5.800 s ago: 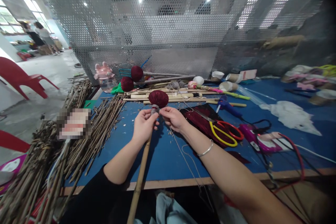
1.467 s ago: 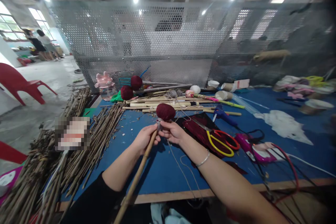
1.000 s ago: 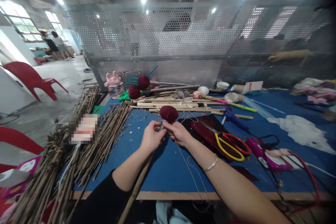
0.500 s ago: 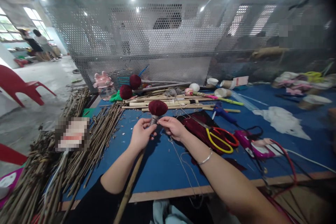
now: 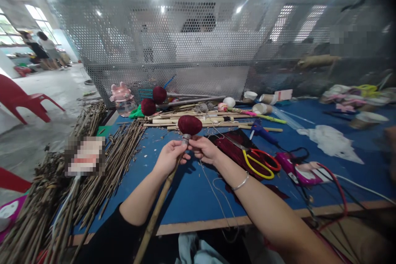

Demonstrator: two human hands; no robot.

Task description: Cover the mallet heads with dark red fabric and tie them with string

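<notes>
A wooden stick (image 5: 157,210) topped by a dark red fabric ball (image 5: 189,125) leans up from the table's front edge. Grey string is wound around its neck (image 5: 186,139), just below the ball. My left hand (image 5: 170,156) is closed around the stick under the winding. Against the right side of the neck, my right hand (image 5: 202,149) pinches the grey string, whose loose end (image 5: 216,196) hangs down over the table edge. The two hands nearly touch.
Scissors (image 5: 258,164) lie on dark red cloth (image 5: 232,144) at the right, near a blue glue gun (image 5: 262,132). Bundled thin sticks (image 5: 108,173) cover the left side. Two more red balls (image 5: 148,107) sit at the back before a perforated metal screen (image 5: 192,53).
The red ball has tilted and shifted slightly right and up, showing more of its side. My right hand has moved in against the neck, and my left hand has moved slightly right.
</notes>
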